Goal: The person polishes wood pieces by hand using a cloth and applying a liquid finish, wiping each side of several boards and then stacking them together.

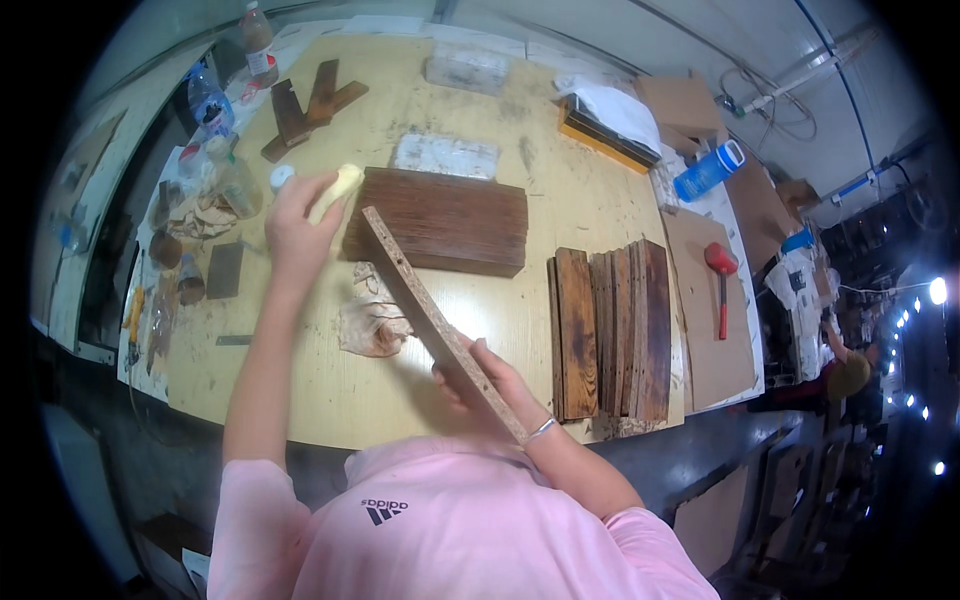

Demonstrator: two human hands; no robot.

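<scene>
My left hand (298,228) is closed on a pale yellow sponge-like pad (346,184), raised beside the upper end of a long narrow board. In my right hand (510,388) is the board (425,315) itself, tilted up on edge with its speckled, chipboard-like edge and several small holes facing up. Behind it lies a neat stack of dark brown boards (445,215). A crumpled, stained cloth (372,328) rests on the table left of the held board. More brown boards with dark burn-like streaks stand side by side in a row (610,335) at the right.
Loose dark wood pieces (308,108) and white blocks (445,157) lie farther back on the table (300,385). Bottles (208,100) crowd the left edge. On the right are a blue bottle (708,172), a red-headed mallet (721,280) and a black-and-yellow box (605,135) under white cloth.
</scene>
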